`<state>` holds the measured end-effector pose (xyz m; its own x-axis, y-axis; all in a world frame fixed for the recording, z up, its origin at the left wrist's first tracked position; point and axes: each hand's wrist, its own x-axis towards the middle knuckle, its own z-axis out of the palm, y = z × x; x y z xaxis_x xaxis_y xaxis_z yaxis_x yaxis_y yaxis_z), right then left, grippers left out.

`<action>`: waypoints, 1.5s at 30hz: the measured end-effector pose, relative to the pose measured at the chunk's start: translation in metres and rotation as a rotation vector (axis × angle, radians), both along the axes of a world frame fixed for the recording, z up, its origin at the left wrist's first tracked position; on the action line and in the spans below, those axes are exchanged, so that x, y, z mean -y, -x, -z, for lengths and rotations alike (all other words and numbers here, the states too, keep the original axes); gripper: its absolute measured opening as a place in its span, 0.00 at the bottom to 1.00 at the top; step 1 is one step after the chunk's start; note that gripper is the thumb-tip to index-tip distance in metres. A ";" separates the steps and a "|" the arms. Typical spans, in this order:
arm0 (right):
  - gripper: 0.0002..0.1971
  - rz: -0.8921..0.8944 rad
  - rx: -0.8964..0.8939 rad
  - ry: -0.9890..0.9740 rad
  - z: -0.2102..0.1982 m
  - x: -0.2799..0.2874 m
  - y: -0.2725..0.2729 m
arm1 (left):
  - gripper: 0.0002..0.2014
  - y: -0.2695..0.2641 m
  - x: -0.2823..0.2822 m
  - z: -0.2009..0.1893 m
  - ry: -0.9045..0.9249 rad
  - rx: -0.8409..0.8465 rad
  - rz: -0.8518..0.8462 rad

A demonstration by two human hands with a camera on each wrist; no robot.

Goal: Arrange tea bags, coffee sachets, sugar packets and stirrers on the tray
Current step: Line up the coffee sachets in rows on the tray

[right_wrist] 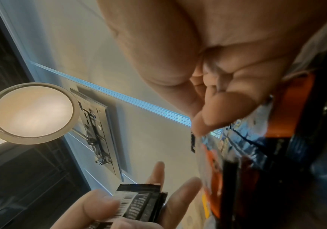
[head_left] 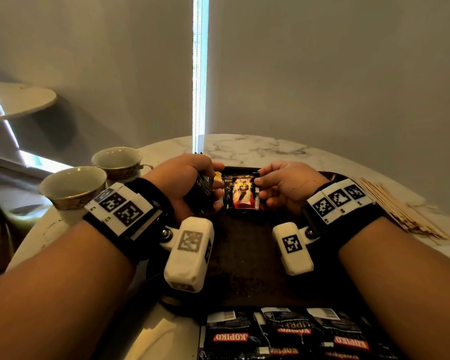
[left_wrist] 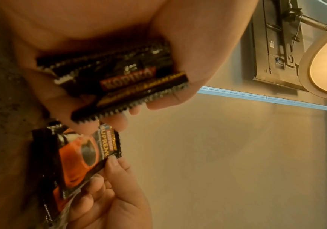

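The right hand (head_left: pixel 283 187) pinches one glossy black-and-red foil coffee sachet (head_left: pixel 242 192) by its upper right corner, thumb and forefinger pressed together on the serrated edge; the sachet stands nearly upright, printed face toward the person, its lower edge at or just above the dark brown tray (head_left: pixel 244 255) — contact cannot be told. From the left wrist view the same sachet (left_wrist: pixel 80 156) shows its orange cup picture, with the right hand's fingertips (left_wrist: pixel 112 162) on its rim.

Just beside that grip, the left hand (head_left: pixel 190 183) curls around a small stack of black coffee sachets (head_left: pixel 202 189), thumb on top and fingers underneath; the stack (left_wrist: pixel 119 77) lies across the palm with its saw-tooth ends sticking out past the fingers. The two hands are near each other and the held sachet stands between them.

Nearer the person than both grips, a row of black coffee sachets (head_left: pixel 291 333) lies flat on the tray's near end. Outward to the right of the right hand, pale wooden stirrers (head_left: pixel 400 209) lie fanned on the white marble table (head_left: pixel 257 146). Beyond the left wrist stand two white cups with gold bands (head_left: pixel 73 188).
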<state>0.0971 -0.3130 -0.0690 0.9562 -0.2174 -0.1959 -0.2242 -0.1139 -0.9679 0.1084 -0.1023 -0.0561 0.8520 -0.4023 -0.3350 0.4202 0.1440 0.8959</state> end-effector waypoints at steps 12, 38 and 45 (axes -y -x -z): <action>0.12 -0.059 -0.070 0.059 -0.001 -0.003 -0.001 | 0.16 -0.004 0.001 0.005 -0.097 -0.006 0.041; 0.09 -0.052 -0.071 0.079 -0.005 -0.007 0.002 | 0.17 0.003 0.003 0.003 -0.101 0.005 0.036; 0.07 -0.025 -0.044 0.059 -0.007 -0.004 0.000 | 0.14 0.005 0.003 0.002 -0.092 0.011 0.032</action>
<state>0.0967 -0.3089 -0.0623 0.9520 -0.2064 -0.2259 -0.2632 -0.1760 -0.9485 0.1038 -0.1053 -0.0579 0.8431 -0.3970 -0.3628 0.4137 0.0478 0.9091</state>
